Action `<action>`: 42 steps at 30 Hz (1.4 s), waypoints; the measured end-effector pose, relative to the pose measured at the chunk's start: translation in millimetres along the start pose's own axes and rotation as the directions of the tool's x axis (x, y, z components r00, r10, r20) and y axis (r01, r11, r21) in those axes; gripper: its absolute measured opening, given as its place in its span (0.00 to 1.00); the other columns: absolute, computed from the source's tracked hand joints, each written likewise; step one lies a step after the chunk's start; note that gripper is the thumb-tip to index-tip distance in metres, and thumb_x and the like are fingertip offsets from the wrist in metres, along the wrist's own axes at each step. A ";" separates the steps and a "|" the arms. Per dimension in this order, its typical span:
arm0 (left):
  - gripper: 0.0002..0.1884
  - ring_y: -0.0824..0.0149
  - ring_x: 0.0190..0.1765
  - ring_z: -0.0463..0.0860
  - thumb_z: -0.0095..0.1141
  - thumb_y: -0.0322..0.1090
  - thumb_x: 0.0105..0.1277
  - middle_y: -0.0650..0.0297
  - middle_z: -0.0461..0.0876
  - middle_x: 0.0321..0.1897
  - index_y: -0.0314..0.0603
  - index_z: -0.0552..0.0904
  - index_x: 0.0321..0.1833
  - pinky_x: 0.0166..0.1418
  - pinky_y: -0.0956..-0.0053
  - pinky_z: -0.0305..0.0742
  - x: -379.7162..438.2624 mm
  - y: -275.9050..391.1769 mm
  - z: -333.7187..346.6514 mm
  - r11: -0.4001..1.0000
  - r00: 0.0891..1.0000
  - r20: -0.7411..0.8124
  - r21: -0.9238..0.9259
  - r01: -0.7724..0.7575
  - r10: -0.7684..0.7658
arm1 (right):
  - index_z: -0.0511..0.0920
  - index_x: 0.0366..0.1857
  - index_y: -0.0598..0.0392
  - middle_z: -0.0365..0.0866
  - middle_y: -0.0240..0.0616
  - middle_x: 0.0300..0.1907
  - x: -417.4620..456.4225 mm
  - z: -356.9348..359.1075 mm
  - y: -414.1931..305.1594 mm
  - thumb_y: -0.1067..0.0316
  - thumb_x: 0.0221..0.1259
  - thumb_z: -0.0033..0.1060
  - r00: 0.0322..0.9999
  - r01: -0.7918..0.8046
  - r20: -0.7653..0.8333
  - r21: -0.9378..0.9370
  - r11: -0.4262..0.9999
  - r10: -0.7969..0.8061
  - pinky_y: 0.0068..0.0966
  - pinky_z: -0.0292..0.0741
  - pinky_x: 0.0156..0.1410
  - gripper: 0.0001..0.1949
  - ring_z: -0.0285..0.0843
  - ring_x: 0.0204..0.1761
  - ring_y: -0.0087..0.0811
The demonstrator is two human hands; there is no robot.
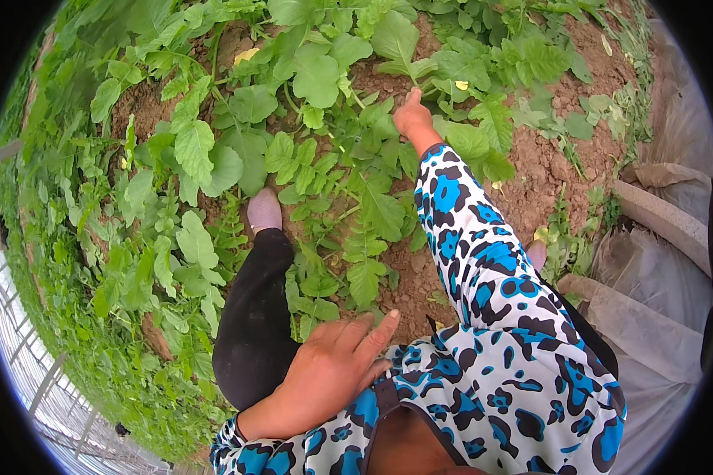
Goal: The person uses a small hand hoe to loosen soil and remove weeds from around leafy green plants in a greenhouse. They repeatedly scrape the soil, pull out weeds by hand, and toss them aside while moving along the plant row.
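My right hand reaches out among leafy green plants, in a sleeve with a blue, black and white print. Its fingertips meet the base of a leaf stalk that carries a broad green leaf. Foliage and the hand itself hide whether the fingers grip the stalk. Close to my body, my left hand hangs over my bent leg in black trousers. It holds nothing, and its index finger stands apart from the others. Lobed leaves spread over the soil between my feet.
Brown clumpy soil shows on the right, with wilted leaves lying on it. Crumpled translucent plastic sheeting and a pale curved edge border the bed. Dense plants fill the left. My pinkish shoe stands among them.
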State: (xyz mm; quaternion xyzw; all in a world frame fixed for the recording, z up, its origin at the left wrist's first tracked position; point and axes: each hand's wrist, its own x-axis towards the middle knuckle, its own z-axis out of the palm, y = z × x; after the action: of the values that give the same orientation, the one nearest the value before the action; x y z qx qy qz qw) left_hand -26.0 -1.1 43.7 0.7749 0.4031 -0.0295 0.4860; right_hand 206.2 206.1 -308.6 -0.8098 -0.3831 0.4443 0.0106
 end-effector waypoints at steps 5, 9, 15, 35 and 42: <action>0.38 0.54 0.50 0.82 0.69 0.39 0.58 0.56 0.82 0.55 0.46 0.70 0.74 0.57 0.62 0.77 -6.3 1.1 4.3 1.000 1.000 -0.006 -0.012 0.022 -0.022 | 0.48 0.76 0.47 0.83 0.52 0.46 -51.0 6.1 6.1 0.67 0.70 0.46 0.987 -0.094 0.142 0.162 0.982 0.071 0.35 0.81 0.26 0.32 0.84 0.28 0.39; 0.39 0.54 0.51 0.82 0.69 0.40 0.58 0.57 0.81 0.54 0.47 0.70 0.74 0.57 0.62 0.77 -9.3 0.9 5.8 0.999 0.999 0.037 0.004 0.036 -0.036 | 0.53 0.74 0.51 0.84 0.55 0.44 -23.8 -7.1 17.4 0.68 0.67 0.48 0.990 0.129 -0.064 0.070 0.989 -0.125 0.38 0.83 0.36 0.31 0.85 0.29 0.45; 0.37 0.55 0.45 0.80 0.68 0.41 0.59 0.56 0.80 0.48 0.43 0.70 0.73 0.51 0.64 0.76 -15.2 -0.6 14.6 1.000 0.999 -0.031 0.003 -0.016 0.016 | 0.52 0.76 0.44 0.85 0.55 0.44 -58.8 0.5 0.5 0.69 0.67 0.45 0.982 0.107 0.159 -0.039 0.994 -0.100 0.39 0.82 0.32 0.32 0.84 0.24 0.44; 0.36 0.52 0.51 0.82 0.68 0.41 0.59 0.55 0.81 0.52 0.47 0.71 0.72 0.56 0.62 0.79 -24.9 -2.1 33.9 0.998 0.998 -0.016 -0.025 0.060 -0.060 | 0.50 0.76 0.43 0.85 0.50 0.48 -134.7 -4.3 10.7 0.65 0.74 0.46 0.978 0.206 -0.010 0.203 0.957 -0.209 0.35 0.80 0.30 0.30 0.81 0.26 0.38; 0.36 0.53 0.50 0.82 0.67 0.42 0.60 0.55 0.81 0.52 0.46 0.71 0.72 0.55 0.62 0.79 -28.4 -1.5 29.8 0.999 0.999 -0.003 0.019 0.040 -0.040 | 0.44 0.78 0.44 0.70 0.34 0.31 -238.0 23.1 37.6 0.71 0.75 0.43 0.966 0.083 0.114 0.711 0.699 -0.231 0.22 0.71 0.21 0.32 0.69 0.20 0.23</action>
State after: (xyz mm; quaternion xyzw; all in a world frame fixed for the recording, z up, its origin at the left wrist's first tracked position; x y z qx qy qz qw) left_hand -35.8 -40.8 39.4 0.7712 0.4187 -0.0420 0.4776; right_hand 138.2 22.2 -166.6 -0.6619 -0.2532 0.6303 0.3171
